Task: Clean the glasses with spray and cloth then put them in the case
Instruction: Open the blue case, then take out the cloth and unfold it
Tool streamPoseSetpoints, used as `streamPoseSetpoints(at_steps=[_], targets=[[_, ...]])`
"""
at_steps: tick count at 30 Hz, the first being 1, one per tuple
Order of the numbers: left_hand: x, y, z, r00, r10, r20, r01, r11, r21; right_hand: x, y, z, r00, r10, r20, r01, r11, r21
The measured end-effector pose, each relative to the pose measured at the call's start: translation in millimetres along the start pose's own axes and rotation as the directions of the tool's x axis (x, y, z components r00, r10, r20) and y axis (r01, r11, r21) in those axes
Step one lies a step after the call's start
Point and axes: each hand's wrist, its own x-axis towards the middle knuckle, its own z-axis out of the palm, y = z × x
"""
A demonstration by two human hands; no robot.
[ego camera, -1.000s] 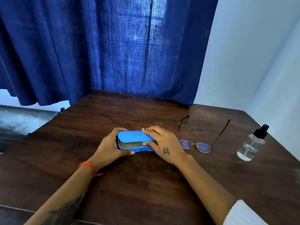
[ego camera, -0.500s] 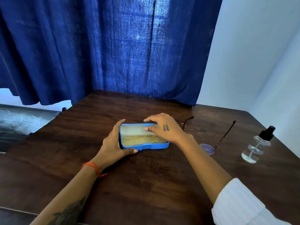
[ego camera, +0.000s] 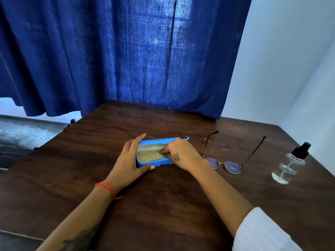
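Note:
A blue glasses case [ego camera: 156, 162] lies open in the middle of the dark wooden table [ego camera: 163, 211], its lid tipped back. My left hand [ego camera: 129, 161] grips the case's left end, thumb on the front wall and fingers behind. My right hand [ego camera: 182, 156] reaches into the case from the right, and its curled fingertips pinch the beige cloth [ego camera: 147, 156] that lies inside. The round-lensed glasses [ego camera: 232, 166] rest on the table just right of my right wrist, temples unfolded and pointing away. Further right stands a clear spray bottle [ego camera: 288, 166] with a black cap.
A dark blue curtain [ego camera: 126, 60] hangs behind the table's far edge. A pale wall [ego camera: 290, 69] runs along the right side, close to the bottle. Left of the table lies a lower dark surface [ego camera: 27, 131].
The case went from nearly shut to fully open. My right hand left the lid and dropped its fingers into the case onto the cloth. My left hand stayed on the left end.

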Motion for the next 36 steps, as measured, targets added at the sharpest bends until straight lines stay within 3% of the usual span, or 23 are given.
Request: streamPoseSetpoints(at_steps=[3,7,11,14,16,21,24,26,28,30,32,34,36], targets=[[0,0,0,1.000,0.015,-0.003,-0.015,1.000,0.020,2,-3,-5,0.999,0.009,0.036,-0.007,0.999,-0.033],[0,0,0,1.000,0.007,0.000,-0.007,1.000,0.011,0,0,0,1.000,-0.013,-0.025,0.013,1.000,0.007],[0,-1,0,1.000,0.006,-0.008,-0.006,1.000,0.002,-17,6,-1,0.968,0.052,-0.244,0.015,0.964,0.266],[-1,-2,0,1.000,0.010,-0.011,-0.010,1.000,0.003,-37,6,-11,0.862,0.162,-0.481,0.092,0.882,0.462],[-1,-1,-1,1.000,0.015,-0.008,-0.015,1.000,0.011,-53,4,-20,0.812,0.283,-0.511,0.095,0.799,0.593],[-3,1,-3,0.996,0.023,0.085,-0.032,0.994,0.103,-90,11,-29,0.822,0.464,-0.330,0.009,0.568,0.823],[-7,13,-7,0.982,0.181,-0.050,-0.172,0.973,0.152,-108,19,-25,0.841,0.516,-0.163,-0.092,0.434,0.896],[-8,31,-3,0.936,0.303,-0.182,-0.270,0.945,0.185,-119,24,-21,0.846,0.530,-0.056,-0.168,0.366,0.916],[-9,56,12,0.922,0.323,-0.212,-0.306,0.946,0.110,-126,28,-21,0.848,0.529,0.027,-0.215,0.297,0.930],[-12,85,31,0.967,0.241,-0.080,-0.249,0.964,-0.097,-130,33,-20,0.850,0.524,0.057,-0.224,0.262,0.939],[-11,107,53,0.989,0.118,0.088,-0.097,0.971,-0.217,-132,36,-21,0.845,0.533,0.046,-0.207,0.245,0.947],[-5,120,70,0.973,-0.047,0.227,0.116,0.946,-0.302,-135,39,-19,0.826,0.563,0.027,-0.188,0.230,0.955],[-1,125,81,0.916,-0.165,0.367,0.316,0.859,-0.403,-138,40,-17,0.810,0.586,0.026,-0.200,0.234,0.951]])
